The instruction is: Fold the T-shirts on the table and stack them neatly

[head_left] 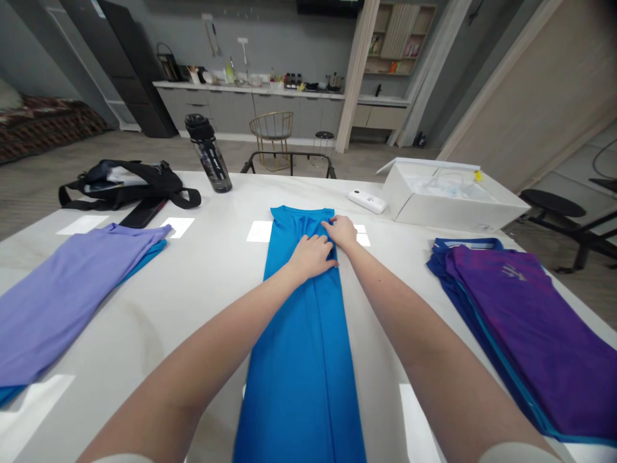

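A bright blue shirt, folded lengthwise into a long narrow strip, lies down the middle of the white table. My left hand rests on its upper part with the fingers spread over the cloth, and the fabric is wrinkled just above them. At the upper right edge of the shirt, my right hand has its fingers closed on the border of the cloth. Its thumb is partly hidden. The near end of the shirt runs out of view at the bottom.
Folded lavender and blue garments lie left; a purple and navy stack lies right. Along the far side are a black bag, a phone, a dark bottle, a white handheld device and an open white box.
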